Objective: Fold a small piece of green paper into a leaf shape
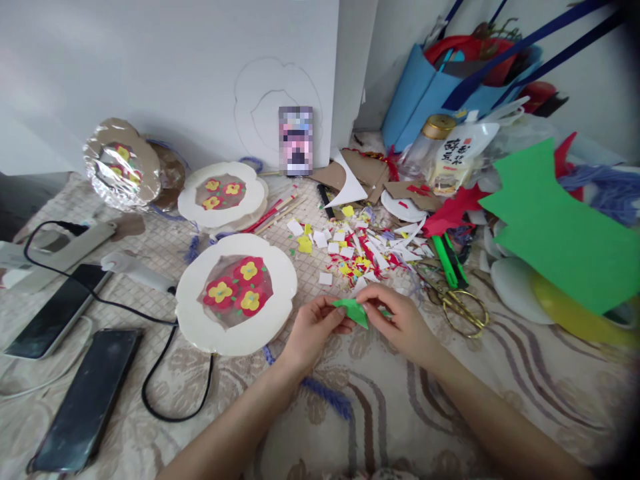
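A small folded piece of green paper (354, 312) is pinched between my two hands over the patterned tablecloth. My left hand (315, 328) grips its left side, thumb on top. At its right edge, the thumb and fingers of my right hand (395, 319) are closed on the paper. Left of my hands lies a round white scalloped fan (187, 300) with red and yellow paper flowers. Just beyond my fingers is a heap of white, yellow and red paper scraps (370, 243). Gold-handled scissors (465, 312) rest to the right, partly under scraps.
Two more flower fans, a white one (193, 200) and a foil-wrapped one (150, 160), stand at the back left. A glue gun (140, 270), cables and two phones lie left. At right are a green cutter (449, 261), large green paper (560, 227) and a blue bag (407, 93).
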The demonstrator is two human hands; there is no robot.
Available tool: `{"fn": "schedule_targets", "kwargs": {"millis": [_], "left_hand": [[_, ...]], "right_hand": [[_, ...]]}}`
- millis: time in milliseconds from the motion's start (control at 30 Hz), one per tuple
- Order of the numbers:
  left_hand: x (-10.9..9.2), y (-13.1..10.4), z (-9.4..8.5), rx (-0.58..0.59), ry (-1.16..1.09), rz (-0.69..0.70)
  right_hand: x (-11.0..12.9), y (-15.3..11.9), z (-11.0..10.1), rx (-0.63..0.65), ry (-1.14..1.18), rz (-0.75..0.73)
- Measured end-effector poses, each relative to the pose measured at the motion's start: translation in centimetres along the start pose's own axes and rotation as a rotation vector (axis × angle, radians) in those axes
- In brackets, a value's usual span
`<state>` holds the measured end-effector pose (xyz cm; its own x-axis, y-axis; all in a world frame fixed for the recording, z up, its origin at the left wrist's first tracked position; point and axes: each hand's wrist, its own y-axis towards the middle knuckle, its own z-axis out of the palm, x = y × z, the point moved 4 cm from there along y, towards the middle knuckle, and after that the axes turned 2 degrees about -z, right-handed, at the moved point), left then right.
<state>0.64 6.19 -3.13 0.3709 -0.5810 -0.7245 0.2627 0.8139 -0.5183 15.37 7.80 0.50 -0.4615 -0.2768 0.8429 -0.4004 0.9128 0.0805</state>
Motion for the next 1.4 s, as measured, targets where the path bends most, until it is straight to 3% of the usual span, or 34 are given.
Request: {"fn": "schedule_targets", "kwargs": {"millis": [367,700,867,1133,1400], "left_hand": [[0.2,0.1,0.0,0.057,-0.147,-0.076],[0.3,0.2,0.0,0.078,-0.157,-0.069],[0.4,0.2,-0.1,0.078,-0.162,-0.061],[0.2,0.0,0.1,0.085,-0.152,-0.071],[0.2,-0.1,0.2,0.102,-0.119,-0.059]], "right_hand": [[0.5,0.3,-1.3,0.154,0.039,-0.141],[-0.2,0.1,-0.9,0.206,-0.038,-0.296],[-0.1,0.0,-0.8,0.170,-0.044,-0.329],[-0.2,0.3,-0.5,-0.016,0.032,-0.157],[-1.1,0.3,0.5,0.001,0.295,0.120]]}}
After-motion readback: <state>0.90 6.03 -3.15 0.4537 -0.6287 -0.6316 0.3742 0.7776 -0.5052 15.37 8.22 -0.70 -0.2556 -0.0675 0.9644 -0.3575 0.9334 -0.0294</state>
